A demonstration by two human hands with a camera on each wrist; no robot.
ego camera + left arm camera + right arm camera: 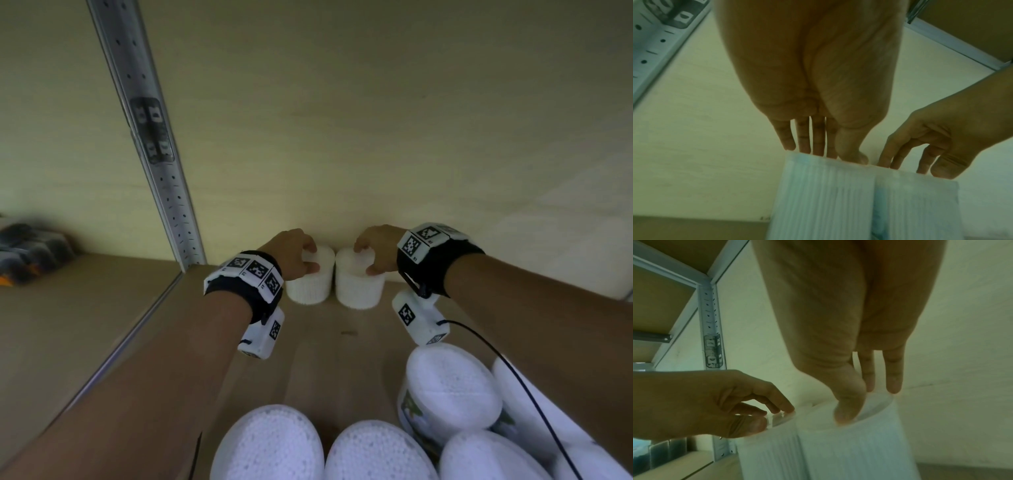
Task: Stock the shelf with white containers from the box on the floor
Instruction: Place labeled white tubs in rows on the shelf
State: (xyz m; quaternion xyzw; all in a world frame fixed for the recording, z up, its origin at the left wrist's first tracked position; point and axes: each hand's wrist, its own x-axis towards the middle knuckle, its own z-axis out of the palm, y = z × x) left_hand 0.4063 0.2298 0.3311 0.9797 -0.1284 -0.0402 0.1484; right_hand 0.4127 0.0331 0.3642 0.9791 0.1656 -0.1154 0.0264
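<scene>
Two white ribbed containers stand side by side, touching or nearly so, at the back of a wooden shelf (329, 342) against a pale wall. The left hand (291, 255) grips the top of the left container (310, 279), fingers and thumb curled over its rim; the right hand (376, 251) grips the top of the right container (358, 284) the same way. Both wrists carry black bands with white blocks bearing black-and-white square markers.

In the foreground more white containers (448, 390) crowd the near edge of the shelf, their lids dotted; one shows a green-printed label, too blurred to read. A dark cable (513, 373) runs across them from the right wrist unit. A perforated grey metal upright (150, 144) rises at left, with a worn sticker whose writing cannot be read. Beyond it, dark packaged goods (30, 250) sit on the neighbouring shelf, blurred.
</scene>
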